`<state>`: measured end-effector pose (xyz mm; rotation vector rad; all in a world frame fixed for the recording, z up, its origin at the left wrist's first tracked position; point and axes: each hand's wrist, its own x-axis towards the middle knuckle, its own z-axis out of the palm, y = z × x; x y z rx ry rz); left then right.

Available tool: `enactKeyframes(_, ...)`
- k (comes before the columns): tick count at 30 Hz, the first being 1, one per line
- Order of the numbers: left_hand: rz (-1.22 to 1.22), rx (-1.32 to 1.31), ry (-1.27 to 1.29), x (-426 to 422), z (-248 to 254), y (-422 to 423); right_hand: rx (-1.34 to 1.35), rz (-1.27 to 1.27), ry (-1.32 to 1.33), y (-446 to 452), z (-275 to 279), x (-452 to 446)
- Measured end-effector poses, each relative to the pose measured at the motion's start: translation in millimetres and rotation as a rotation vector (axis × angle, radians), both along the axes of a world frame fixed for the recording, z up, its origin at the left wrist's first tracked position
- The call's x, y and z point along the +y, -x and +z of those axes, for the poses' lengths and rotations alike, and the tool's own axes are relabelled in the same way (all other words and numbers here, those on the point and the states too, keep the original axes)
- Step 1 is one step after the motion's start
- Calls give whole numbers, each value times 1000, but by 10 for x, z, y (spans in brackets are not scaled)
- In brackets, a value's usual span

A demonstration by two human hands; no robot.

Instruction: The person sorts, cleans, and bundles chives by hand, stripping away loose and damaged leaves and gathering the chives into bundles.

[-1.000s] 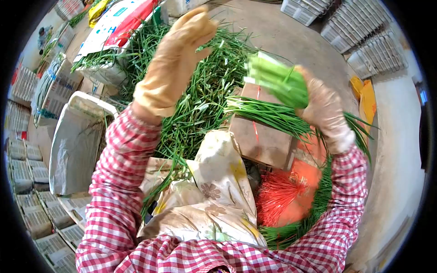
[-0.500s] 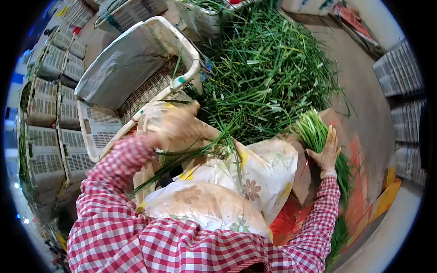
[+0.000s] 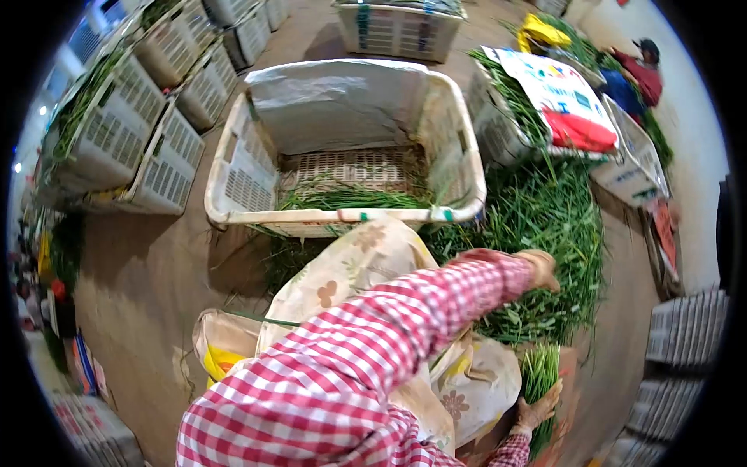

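My left hand, in a light glove, reaches across to the right over a loose heap of long green chives. Its fingers point down toward the leaves, and whether they hold any is not clear. Lower right, my right hand grips a bundle of chives with the thumb on one side and fingers on the other. The bundle's cut ends are lined up and face away from me. A floral apron covers my lap.
In front stands a large white plastic crate with a liner and some chives inside. Stacked crates line the left. A crate with a printed bag is behind the heap. Another person sits at the far right.
My left hand has swung from the left near the crate to the right over the heap. My right hand remains on the bundle. The view has turned and shows more of the room.
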<state>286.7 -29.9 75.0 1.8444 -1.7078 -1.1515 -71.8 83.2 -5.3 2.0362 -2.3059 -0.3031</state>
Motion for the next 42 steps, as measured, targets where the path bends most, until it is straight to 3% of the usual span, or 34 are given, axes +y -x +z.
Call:
enactKeyframes(3, -363, -176, -59, -542, -188, 290, 31, -21, 40, -55, -41, -55)
enactKeyframes(4, -456, -327, 80, 53, 585, -6, 11, -42, 22, -39, -87, -81)
enactKeyframes(6, -455, -218, 151, 337, 827, -426, 6, -71, -4, 170, -285, -90)
enactKeyframes(7, -404, -174, 260, 389, 827, -709, 117, 59, 7, 418, -445, -149)
enactKeyframes(9, -311, -45, 461, 498, 796, -1492, 56, -166, -243, -292, 138, -140)
enactKeyframes(10, -236, -43, 437, 516, 744, -1880, 77, -170, -244, -269, 167, -171)
enactKeyframes(12, -62, 143, 409, 652, 427, -2695, 102, 15, -357, -60, 157, -384)
enactKeyframes(15, 191, -169, 126, 913, -352, -3566, -66, -13, -369, -149, 273, -451)
enactKeyframes(18, 261, -216, -314, 1185, -1454, -4015, -345, -97, -284, -493, 459, -429)
enactKeyframes(19, 275, -192, -341, 1318, -1850, -4093, -435, -130, -232, -591, 494, -420)
enactKeyframes(22, 298, -186, -460, 1479, -2362, -4018, -624, -168, 16, -737, 402, -382)
enactKeyframes(24, 232, -234, -511, 1384, -2513, -3894, -356, 60, 216, -654, 402, -437)
enactKeyframes(28, 176, -342, -525, 1260, -2804, -3802, -242, 41, 217, -1252, 424, -367)
enactKeyframes(30, 262, -261, -523, 1303, -2963, -3729, -356, 113, 205, -1371, 440, -385)
enactKeyframes(34, -109, -330, -452, 1630, -2807, -3497, -317, 12, 118, -1043, 290, -444)
enactKeyframes(36, -58, -229, -369, 1804, -3026, -3505, -320, 20, 117, -1058, 234, -479)
enactKeyframes(38, -2, -127, -275, 1815, -3087, -3514, -655, -200, 122, -1488, 319, -515)
enactKeyframes(40, -30, -286, -562, 1630, -3053, -3412, -533, -157, 132, -1333, 225, -599)
enactKeyframes(42, 10, -386, -529, 1643, -2993, -3334, -337, -40, 117, -1097, 170, -646)
